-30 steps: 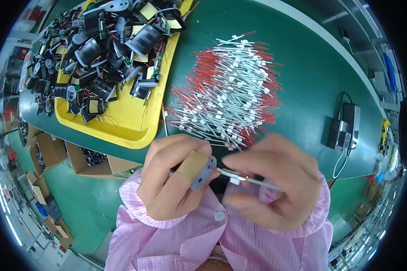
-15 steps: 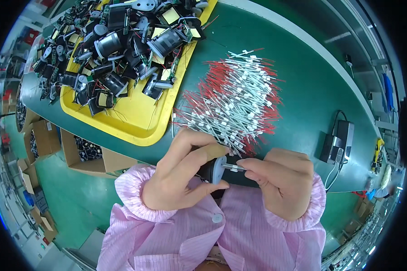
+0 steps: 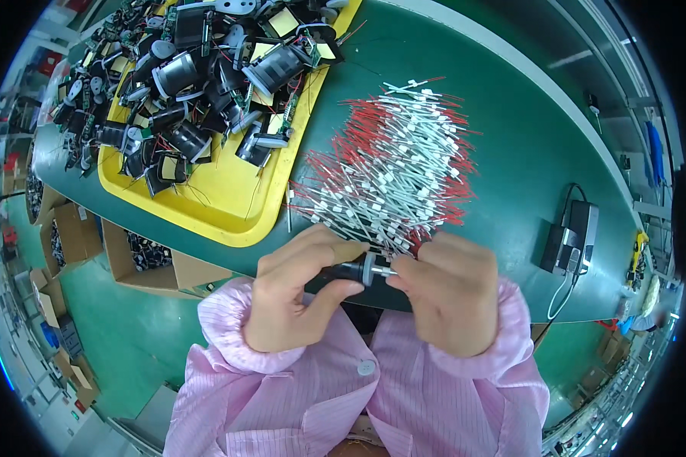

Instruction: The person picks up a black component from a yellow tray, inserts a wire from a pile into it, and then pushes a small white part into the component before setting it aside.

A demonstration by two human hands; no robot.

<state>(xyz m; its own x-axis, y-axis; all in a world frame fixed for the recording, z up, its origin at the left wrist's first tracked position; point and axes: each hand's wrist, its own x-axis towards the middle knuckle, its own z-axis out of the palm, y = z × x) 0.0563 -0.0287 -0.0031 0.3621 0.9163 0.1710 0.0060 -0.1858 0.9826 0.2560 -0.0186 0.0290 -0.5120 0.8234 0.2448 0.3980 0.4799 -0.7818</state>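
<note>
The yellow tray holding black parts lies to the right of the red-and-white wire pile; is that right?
The side is wrong: the head view shows the yellow tray holding black parts lying left of the wire pile.

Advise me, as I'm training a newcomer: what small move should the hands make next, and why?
I'd probably hold the left hand steady and press the white stick gently toward the grey disc: the left hand grips the black part bearing that disc, and the right hand pinches the stick, its end at the disc. How deep it sits is unclear.
</note>
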